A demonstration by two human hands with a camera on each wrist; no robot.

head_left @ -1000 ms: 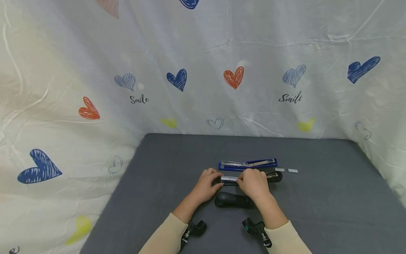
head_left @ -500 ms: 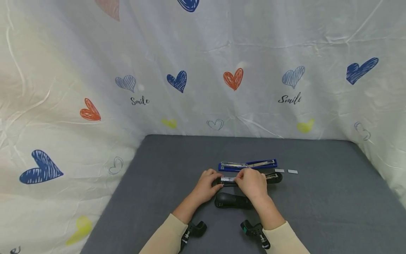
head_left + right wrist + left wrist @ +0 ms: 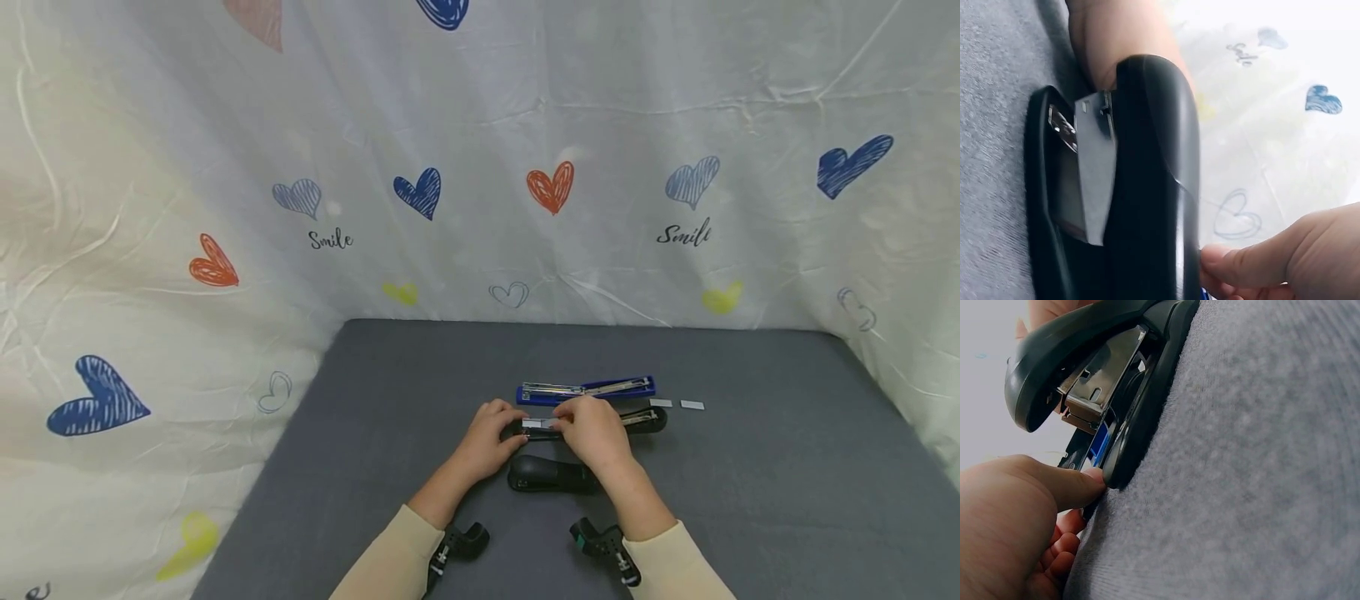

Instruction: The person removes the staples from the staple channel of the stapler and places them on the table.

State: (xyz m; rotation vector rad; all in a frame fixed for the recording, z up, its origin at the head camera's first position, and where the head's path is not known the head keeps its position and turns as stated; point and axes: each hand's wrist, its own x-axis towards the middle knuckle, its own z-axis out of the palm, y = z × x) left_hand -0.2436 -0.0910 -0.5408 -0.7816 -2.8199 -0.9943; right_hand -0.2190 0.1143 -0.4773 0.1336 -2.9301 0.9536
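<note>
open black stapler (image 3: pixel 600 419) lies mid-table, long axis left-right | left hand (image 3: pixel 487 435) grips its left end | right hand (image 3: pixel 592 429) pinches staple strip (image 3: pixel 540 423) over its channel | closed black stapler (image 3: pixel 551 473) just nearer, blue stapler (image 3: pixel 585 388) just beyond

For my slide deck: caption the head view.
Both hands, left hand and right hand, load a black stapler beside a blue one.
</note>
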